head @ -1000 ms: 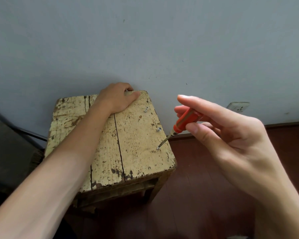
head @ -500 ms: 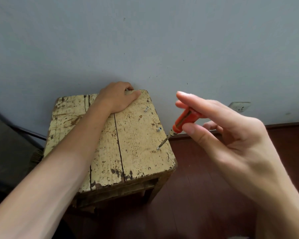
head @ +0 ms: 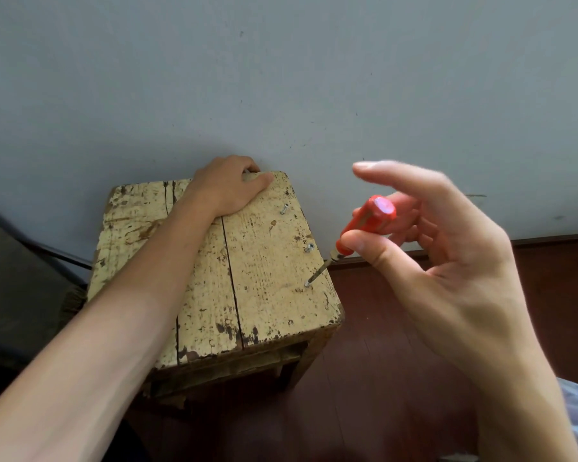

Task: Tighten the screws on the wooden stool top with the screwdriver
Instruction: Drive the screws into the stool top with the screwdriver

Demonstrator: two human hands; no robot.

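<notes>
My left hand [head: 229, 185] grips the far edge of the stool top [head: 264, 295] while my right hand [head: 447, 261] pinches the red screwdriver [head: 364, 225], forefinger lifted, its tip seemingly seated in the near right-edge screw [head: 307, 284], which next needs a firm downward twist.

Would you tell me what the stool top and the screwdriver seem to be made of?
Stool top: wood planks, by the grain and cracks, under worn cream paint. Screwdriver: glossy orange handle, probably plastic; thin grey shaft, likely metal.
</notes>
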